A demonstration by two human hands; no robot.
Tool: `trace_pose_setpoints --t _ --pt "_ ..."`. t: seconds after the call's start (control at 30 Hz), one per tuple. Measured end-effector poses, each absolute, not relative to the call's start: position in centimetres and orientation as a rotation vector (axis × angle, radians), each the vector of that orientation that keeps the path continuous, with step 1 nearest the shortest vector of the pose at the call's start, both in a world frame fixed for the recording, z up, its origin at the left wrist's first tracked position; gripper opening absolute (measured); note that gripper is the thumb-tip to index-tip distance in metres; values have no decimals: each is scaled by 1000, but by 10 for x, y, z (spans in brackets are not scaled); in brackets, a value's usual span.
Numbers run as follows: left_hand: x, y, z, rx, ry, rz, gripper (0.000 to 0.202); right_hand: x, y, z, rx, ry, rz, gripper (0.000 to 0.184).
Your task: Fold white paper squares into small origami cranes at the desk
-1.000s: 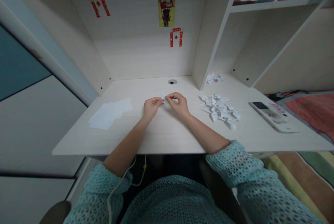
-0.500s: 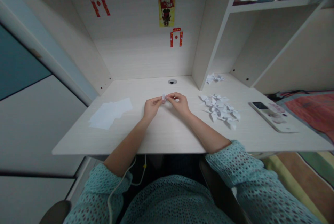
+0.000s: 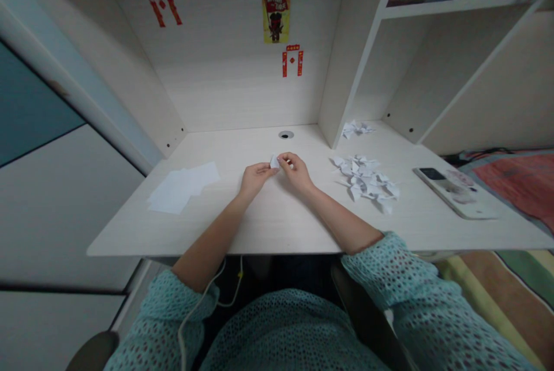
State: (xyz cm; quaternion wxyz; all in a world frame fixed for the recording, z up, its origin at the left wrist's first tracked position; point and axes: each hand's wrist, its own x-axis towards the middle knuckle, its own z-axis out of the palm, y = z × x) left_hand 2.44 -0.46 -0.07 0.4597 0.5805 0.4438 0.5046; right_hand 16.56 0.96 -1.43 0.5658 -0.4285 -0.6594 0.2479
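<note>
Between my two hands, a little above the desk, is a small piece of folded white paper. My left hand pinches it from the left and below with thumb and fingers. From the right, my right hand has its thumb and forefinger closed at the paper's edge. Part of the paper is hidden by the fingertips. Flat white sheets of paper lie overlapping to the left of my left hand. A heap of folded paper pieces lies to the right of my right hand.
A few more folded papers lie behind the upright shelf panel. At the right a phone lies near the desk's edge. A round cable hole is at the back. A white cable hangs over my left sleeve.
My left hand has shifted slightly right, and the folded paper has turned, so a flat, pointed side of it now shows. My right hand has hardly moved.
</note>
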Motion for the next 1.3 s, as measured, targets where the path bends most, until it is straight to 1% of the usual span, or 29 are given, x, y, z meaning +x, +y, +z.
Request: trace_pose_setpoints --t 0.1,0.2,0.4,0.8,1.13,1.3 --pt "23 -4 -3 1442 1114 1261 20 165 7 -13 -1021 -1637 447 18" --pt "22 -1 -7 1461 1114 1277 22 167 5 -10 -1022 -1714 384 15" --pt "20 3 -11 1508 1099 1288 27 171 7 -7 -997 -1743 398 13" --pt "21 -3 -7 1318 1187 1250 36 163 13 -20 -1063 -1413 446 21" --pt "27 -7 -3 1251 1208 1337 32 162 13 -24 -1047 -1402 449 22" --pt "28 -7 -4 1223 1183 1390 34 160 13 -24 -1054 -1389 463 22"
